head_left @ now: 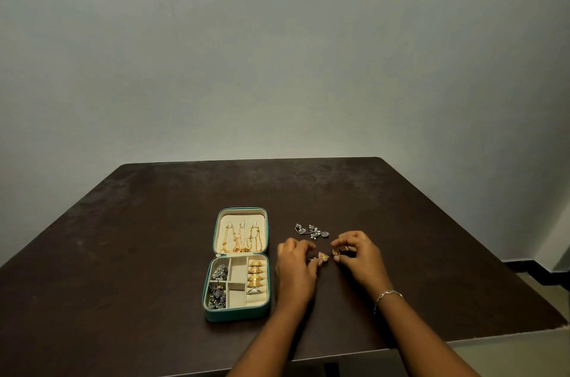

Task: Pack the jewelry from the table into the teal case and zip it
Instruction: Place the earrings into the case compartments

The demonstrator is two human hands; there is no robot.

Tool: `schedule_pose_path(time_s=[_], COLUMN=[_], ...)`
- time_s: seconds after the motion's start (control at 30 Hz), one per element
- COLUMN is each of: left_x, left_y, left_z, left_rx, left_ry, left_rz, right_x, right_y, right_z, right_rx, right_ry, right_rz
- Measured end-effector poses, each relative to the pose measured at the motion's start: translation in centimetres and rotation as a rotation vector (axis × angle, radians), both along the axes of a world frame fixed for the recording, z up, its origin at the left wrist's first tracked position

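Earrings [323, 256] sit pinched in left hand [294, 267] and right hand [359, 256] beside teal case [238, 314]

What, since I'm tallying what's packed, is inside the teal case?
In the teal case, the lid holds gold chains. The base holds gold rings at right and dark silver pieces in two left compartments; the middle compartments look bare. Anything beneath those heaps is covered.

I see the case [237, 316] lying open on the table [154, 222], left of both hands. Chains [242, 239] are in its lid, behind the tray [237, 273]; rings [256, 276] sit in the tray's right column. An earring [323, 256] is between the left hand [293, 272] and the right hand [359, 258], with a second earring [337, 251] in the right hand's fingers. A pair [311, 231] lies just behind them.
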State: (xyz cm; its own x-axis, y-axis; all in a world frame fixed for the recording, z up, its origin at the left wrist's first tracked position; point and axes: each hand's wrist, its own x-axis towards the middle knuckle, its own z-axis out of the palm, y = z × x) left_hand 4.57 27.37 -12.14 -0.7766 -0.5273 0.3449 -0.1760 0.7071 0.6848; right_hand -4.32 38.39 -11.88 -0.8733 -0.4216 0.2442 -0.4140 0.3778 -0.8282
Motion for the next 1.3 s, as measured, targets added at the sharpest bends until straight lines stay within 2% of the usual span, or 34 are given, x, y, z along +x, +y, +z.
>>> schedule_pose_path(time_s=[0.23,0.6,0.87,1.1,1.3], left_x=[0.0,0.5,0.6,0.6,0.9], left_y=[0.3,0.2,-0.2,-0.4,-0.2], left_z=[0.2,0.4,-0.4,-0.4,-0.2], left_rx=[-0.049,0.019,-0.052,-0.122,-0.132], left_ry=[-0.062,0.065,-0.043,-0.127,-0.134], left_rz=[0.053,0.063,-0.01,-0.069,-0.07], right_x=[0.3,0.8,1.8,3.7,4.4], right_y=[0.1,0.6,1.4,2.7,3.4], right_z=[0.1,0.0,-0.4,-0.4,-0.8], right_rx=[0.006,-0.103,-0.213,-0.303,-0.287], right_ry=[0.04,-0.008,-0.068,-0.237,-0.194], right_rz=[-0.035,-0.009,0.048,0.083,0.067])
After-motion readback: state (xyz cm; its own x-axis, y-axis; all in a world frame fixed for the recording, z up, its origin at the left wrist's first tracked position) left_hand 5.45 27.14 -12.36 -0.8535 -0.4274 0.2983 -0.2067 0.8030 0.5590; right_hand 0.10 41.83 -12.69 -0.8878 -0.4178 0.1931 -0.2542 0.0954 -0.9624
